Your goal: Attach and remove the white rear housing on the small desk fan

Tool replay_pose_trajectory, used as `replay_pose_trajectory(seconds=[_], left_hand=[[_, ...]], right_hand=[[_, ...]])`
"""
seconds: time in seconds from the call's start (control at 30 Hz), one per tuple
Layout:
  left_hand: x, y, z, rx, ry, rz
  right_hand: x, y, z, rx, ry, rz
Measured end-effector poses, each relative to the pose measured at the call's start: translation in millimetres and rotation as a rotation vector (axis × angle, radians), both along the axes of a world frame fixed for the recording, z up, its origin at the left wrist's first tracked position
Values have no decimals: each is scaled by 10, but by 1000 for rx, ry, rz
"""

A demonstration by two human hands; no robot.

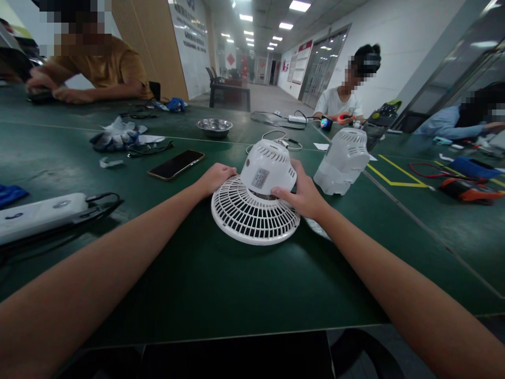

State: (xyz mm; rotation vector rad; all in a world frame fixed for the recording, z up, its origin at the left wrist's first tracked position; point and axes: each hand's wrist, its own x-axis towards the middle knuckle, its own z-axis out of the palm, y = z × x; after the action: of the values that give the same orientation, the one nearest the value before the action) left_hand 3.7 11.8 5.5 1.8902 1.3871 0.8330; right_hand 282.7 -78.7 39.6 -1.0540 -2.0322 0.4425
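Observation:
A white fan head lies face down on the green table in front of me, its round grille (256, 223) below and its vented motor housing (266, 166) on top, with a label on the side. My right hand (305, 192) grips the housing from the right, thumb on its lower edge and the other fingers mostly hidden behind. At the grille's far left rim, my left hand (219, 178) is closed with curled fingers on the edge; its fingertips are partly hidden. A white plastic fan base (342, 160) stands just right of the fan head.
Left of me are a phone (176, 165), gloves (117, 134) and a white power strip (43, 216). A metal bowl (214, 127) and a cable (284, 141) lie beyond the fan. An orange multimeter (469, 189) is at right. Several people sit around the table.

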Motion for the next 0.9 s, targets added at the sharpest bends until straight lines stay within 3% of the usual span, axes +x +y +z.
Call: replay_pose_trajectory(seconds=[0.27, 0.9], left_hand=[[-23, -2, -11, 31, 22, -41], [10, -38, 49, -27, 1, 12]], right_hand=[[1, -2, 0, -24, -18, -15], [-2, 7, -8, -9, -9, -5]])
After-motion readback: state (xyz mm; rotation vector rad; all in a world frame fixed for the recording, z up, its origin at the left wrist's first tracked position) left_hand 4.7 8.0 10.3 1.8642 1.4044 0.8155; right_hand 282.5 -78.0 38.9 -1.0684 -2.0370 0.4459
